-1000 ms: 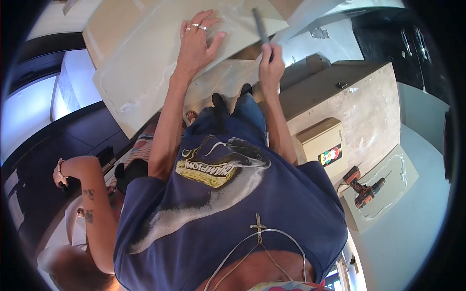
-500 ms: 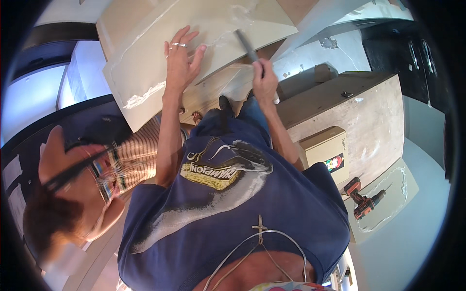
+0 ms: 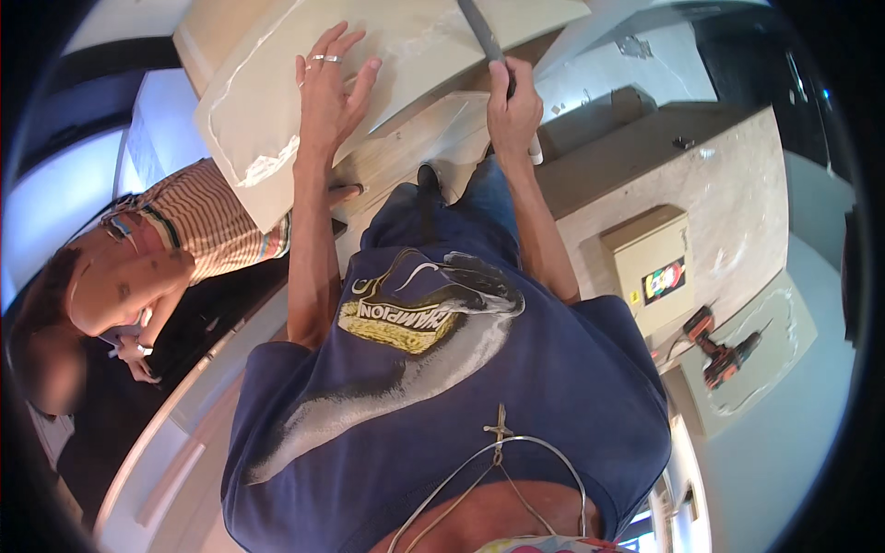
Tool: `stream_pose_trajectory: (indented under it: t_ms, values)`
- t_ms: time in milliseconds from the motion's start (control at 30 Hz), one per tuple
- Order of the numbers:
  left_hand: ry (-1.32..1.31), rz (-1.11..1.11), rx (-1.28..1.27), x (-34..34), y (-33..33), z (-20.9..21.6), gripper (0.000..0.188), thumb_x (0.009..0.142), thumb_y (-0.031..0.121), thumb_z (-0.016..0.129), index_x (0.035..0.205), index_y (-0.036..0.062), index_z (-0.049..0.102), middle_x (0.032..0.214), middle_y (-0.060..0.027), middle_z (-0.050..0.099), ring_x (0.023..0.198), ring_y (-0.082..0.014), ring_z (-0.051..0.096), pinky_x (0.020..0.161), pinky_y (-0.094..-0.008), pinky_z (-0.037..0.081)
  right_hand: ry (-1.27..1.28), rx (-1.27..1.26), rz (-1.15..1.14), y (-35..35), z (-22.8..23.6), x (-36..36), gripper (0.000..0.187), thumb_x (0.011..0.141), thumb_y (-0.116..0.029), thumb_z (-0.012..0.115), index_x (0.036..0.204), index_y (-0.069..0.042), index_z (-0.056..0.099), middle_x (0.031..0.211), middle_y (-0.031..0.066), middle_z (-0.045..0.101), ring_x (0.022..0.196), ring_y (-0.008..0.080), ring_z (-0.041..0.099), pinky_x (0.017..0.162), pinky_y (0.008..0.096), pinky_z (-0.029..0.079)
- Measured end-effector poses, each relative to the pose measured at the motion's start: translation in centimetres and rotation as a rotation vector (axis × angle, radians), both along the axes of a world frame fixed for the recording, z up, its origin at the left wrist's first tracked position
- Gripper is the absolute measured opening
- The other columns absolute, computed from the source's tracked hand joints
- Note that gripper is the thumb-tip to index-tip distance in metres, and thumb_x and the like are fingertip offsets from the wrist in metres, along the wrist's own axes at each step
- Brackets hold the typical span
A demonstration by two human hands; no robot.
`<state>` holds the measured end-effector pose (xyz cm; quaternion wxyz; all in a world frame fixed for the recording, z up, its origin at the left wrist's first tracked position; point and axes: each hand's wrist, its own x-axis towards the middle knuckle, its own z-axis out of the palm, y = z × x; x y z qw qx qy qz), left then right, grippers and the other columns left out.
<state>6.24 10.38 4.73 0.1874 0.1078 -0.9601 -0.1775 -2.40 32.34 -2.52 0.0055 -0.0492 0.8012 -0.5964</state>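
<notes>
My left hand (image 3: pixel 327 106) rests on or just over a beige board (image 3: pixel 241 124), fingers spread, with rings on it. White paste-like streaks run along the board's edge. In my right hand (image 3: pixel 514 111) is a long, flat, dark grey tool (image 3: pixel 481 29), like a file, gripped at its near end. Its far end reaches past the top of the view, over the board. A white tip (image 3: pixel 536 150) shows below my right hand, probably the tool's handle end. I cannot tell whether the tool touches the board.
At right, a carton (image 3: pixel 647 267) lies on a worn pale surface (image 3: pixel 737 184). Beyond it, a cordless drill (image 3: pixel 721 350) lies on another board (image 3: pixel 784 346) with a white-streaked edge. A co-worker in a striped top (image 3: pixel 198 217) bends at the left.
The right hand and its tool have shifted up and slightly right in view. My left hand is higher too, still spread. The co-worker has turned and bent to the left.
</notes>
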Motion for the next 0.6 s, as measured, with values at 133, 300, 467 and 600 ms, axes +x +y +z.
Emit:
stream_pose_trajectory:
  t_ms: [133,300,467,600]
  values:
    - [-0.001,-0.136,0.048,-0.3,-0.8,-1.3,0.041,0.098,0.032,0.066,0.134,0.0119,0.062,0.148,-0.0139,0.055,0.137,-0.0332,0.051,0.119,-0.0593,0.024,0.112,0.056,0.003,-1.3,-2.4,6.8,0.020,0.098,-0.027,0.069,0.103,-0.008,0.068,0.084,0.0190,0.071,0.078,0.0394,0.070,0.068,0.0463,0.053]
    - [-0.004,-0.263,0.050,-0.1,-2.1,-2.1,0.042,0.098,0.032,0.067,0.134,0.0111,0.062,0.147,-0.0154,0.056,0.137,-0.0332,0.051,0.118,-0.0560,0.025,0.120,0.092,-0.124,-2.2,-1.5,4.8,0.023,0.099,-0.030,0.066,0.103,-0.007,0.068,0.082,0.0191,0.070,0.076,0.0397,0.069,0.065,0.0459,0.052]
    - [0.018,-0.286,0.013,0.7,-2.5,-2.5,0.042,0.095,0.033,0.067,0.132,0.0133,0.063,0.146,-0.0110,0.057,0.141,-0.0315,0.046,0.117,-0.0626,0.022,0.179,0.072,-0.171,-3.6,-3.4,10.3,0.026,0.100,-0.031,0.064,0.104,-0.006,0.069,0.081,0.0187,0.070,0.071,0.0400,0.068,0.063,0.0462,0.051]
    - [0.014,-0.301,-0.007,1.0,-2.8,-3.0,0.041,0.095,0.032,0.067,0.132,0.0132,0.063,0.146,-0.0114,0.056,0.143,-0.0323,0.045,0.118,-0.0630,0.022,0.191,0.019,-0.211,-4.5,-4.0,8.6,0.027,0.099,-0.032,0.065,0.105,-0.006,0.069,0.083,0.0187,0.071,0.074,0.0405,0.069,0.066,0.0453,0.052]
